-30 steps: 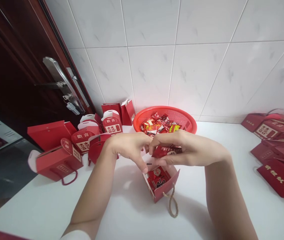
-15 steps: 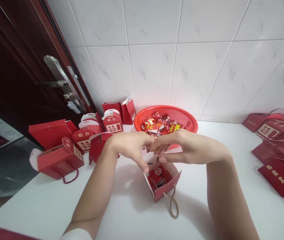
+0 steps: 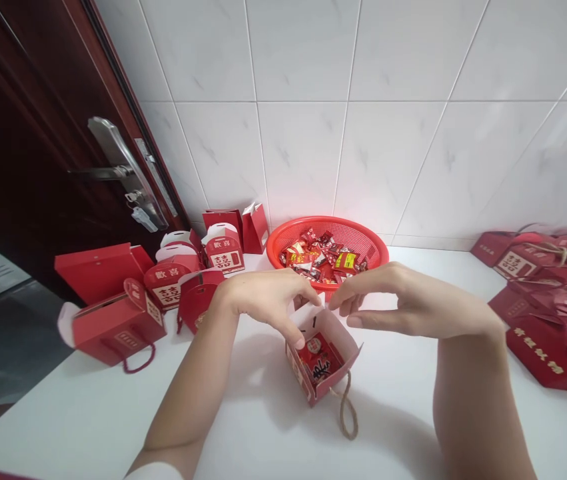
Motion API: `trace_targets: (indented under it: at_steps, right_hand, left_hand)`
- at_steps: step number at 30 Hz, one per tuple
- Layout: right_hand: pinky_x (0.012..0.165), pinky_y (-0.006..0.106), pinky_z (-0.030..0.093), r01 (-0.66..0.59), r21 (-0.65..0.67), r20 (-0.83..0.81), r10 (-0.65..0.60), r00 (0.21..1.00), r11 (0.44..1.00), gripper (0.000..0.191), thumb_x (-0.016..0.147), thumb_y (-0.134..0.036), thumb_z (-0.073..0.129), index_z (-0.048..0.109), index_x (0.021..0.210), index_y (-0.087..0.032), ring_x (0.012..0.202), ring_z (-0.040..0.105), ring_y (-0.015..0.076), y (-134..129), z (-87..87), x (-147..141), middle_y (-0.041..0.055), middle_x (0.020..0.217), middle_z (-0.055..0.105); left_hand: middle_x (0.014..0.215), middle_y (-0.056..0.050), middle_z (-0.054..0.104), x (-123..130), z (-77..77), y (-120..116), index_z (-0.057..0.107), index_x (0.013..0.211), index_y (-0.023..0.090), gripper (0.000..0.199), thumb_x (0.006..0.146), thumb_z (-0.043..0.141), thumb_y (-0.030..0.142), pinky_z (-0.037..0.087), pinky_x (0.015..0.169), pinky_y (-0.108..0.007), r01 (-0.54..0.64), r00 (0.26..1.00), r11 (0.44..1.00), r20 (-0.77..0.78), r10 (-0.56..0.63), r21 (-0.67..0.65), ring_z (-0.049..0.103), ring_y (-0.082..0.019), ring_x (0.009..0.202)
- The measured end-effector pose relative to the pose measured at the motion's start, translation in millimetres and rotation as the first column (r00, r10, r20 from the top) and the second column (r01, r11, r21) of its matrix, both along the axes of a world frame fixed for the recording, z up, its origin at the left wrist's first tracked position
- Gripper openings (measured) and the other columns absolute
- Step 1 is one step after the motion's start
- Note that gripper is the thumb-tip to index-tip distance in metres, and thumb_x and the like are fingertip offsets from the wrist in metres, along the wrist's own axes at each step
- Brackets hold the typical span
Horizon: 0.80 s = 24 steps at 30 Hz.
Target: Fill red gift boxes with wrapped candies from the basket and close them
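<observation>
A small red gift box (image 3: 308, 383) stands on the white table with its top open and a twisted rope handle (image 3: 347, 410) hanging at its near side. Red candy packets (image 3: 319, 360) lie inside it. My left hand (image 3: 270, 300) grips the box's far left side, its thumb on the left wall and its fingers at the back flap. My right hand (image 3: 393, 307) hovers by the far right corner, thumb and fingers apart; its fingertips are close to the back flap, and whether they touch is unclear.
Behind my hands is a red plastic basket (image 3: 276, 257) of wrapped candies (image 3: 323, 257). Several red gift boxes (image 3: 118, 327) stand at the left, and more red bags and boxes (image 3: 546, 333) lie at the right. A tiled wall (image 3: 303, 153) backs the table; a dark door (image 3: 38, 133) is beyond its left side.
My right hand has moved right, away from my left, and its fingers have spread from the thumb. My left hand stays at the box. The view has shifted slightly.
</observation>
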State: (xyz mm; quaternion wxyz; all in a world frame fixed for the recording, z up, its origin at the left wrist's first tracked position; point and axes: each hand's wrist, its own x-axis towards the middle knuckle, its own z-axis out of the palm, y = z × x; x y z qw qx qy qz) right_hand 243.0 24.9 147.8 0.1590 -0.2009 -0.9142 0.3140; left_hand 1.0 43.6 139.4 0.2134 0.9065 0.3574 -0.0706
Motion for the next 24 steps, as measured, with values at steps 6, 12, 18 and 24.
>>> trace_targets:
  at_steps: [6, 12, 18, 24]
  right_hand:
    - [0.072, 0.028, 0.053, 0.059, -0.036, 0.125, -0.055, 0.991, 0.998, 0.020, 0.097, -0.025, 0.058, 0.077, 0.102, -0.023, 0.082, 0.070, 0.0170, -6.9, -26.0, 2.5, 0.0030, 0.098, 0.077]
    - [0.071, 0.029, 0.053, 0.164, -0.074, 0.234, -0.143, 0.962, 0.984, 0.023, 0.096, -0.035, 0.061, 0.076, 0.108, -0.024, 0.084, 0.070, 0.0186, -17.4, -47.7, 14.8, 0.0042, 0.099, 0.076]
    - [0.073, 0.032, 0.053, 0.347, -0.092, 0.193, -0.325, 0.926, 0.933, 0.040, 0.100, -0.050, 0.050, 0.062, 0.128, -0.024, 0.086, 0.069, 0.0208, -23.6, -67.6, 20.3, 0.0060, 0.101, 0.075]
    - [0.073, 0.035, 0.052, 0.486, -0.114, 0.060, -0.482, 0.874, 0.866, 0.046, 0.102, -0.054, 0.040, 0.049, 0.139, -0.028, 0.077, 0.066, 0.0195, -24.2, -98.5, 7.7, 0.0035, 0.093, 0.072]
  left_hand:
    - [0.106, -0.002, 0.073, -0.2, -3.3, 5.6, 0.072, 0.115, 0.025, 0.052, 0.070, 0.079, 0.048, 0.043, 0.073, -0.023, -0.033, 0.999, 0.999, -0.031, 0.033, 0.002, 0.066, -0.021, 0.094]
    - [0.098, -0.001, 0.073, -1.7, -5.7, 7.0, 0.074, 0.111, 0.025, 0.050, 0.068, 0.080, 0.049, 0.041, 0.069, -0.023, -0.011, 1.000, 1.000, -0.002, 0.011, -0.015, 0.065, -0.020, 0.088]
    - [0.073, 0.002, 0.064, -1.9, -3.6, 4.1, 0.076, 0.098, 0.021, 0.042, 0.067, 0.080, 0.049, 0.036, 0.057, -0.023, -0.020, 1.000, 0.995, 0.021, 0.022, -0.096, 0.058, -0.015, 0.068]
    - [0.095, -0.002, 0.073, 4.5, -9.1, 4.4, 0.072, 0.114, 0.020, 0.053, 0.066, 0.083, 0.041, 0.043, 0.065, -0.022, -0.023, 1.000, 0.995, 0.011, 0.024, -0.097, 0.065, -0.019, 0.086]
